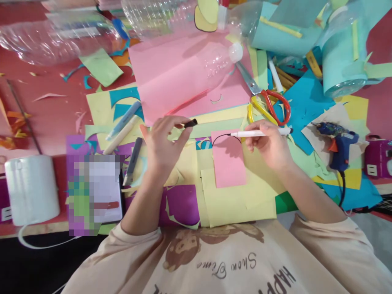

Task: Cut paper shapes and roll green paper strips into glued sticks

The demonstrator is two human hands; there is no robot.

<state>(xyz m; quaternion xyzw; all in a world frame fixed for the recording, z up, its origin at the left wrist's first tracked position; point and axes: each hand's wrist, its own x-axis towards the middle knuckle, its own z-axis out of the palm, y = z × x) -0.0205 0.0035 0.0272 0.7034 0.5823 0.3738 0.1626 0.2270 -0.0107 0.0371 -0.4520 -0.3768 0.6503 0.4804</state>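
My left hand [165, 141] pinches a black marker cap [191, 123] between thumb and fingertips. In my right hand [269, 145] is a white marker [249, 133], its dark tip pointing left at the top of a small pink paper [229, 167]. A black curved line arches across that paper's upper part. The pink paper lies on pale yellow sheets [239, 204]. Just beyond my right hand lie scissors [260, 96] with red and yellow handles.
A clear plastic bottle [211, 61] lies on a large pink sheet [153, 77]. At right are a blue glue gun [338, 143] and a bottle wrapped in light blue paper [343, 61]. More markers [124, 120], paper scraps and a white roll [32, 190] sit at left.
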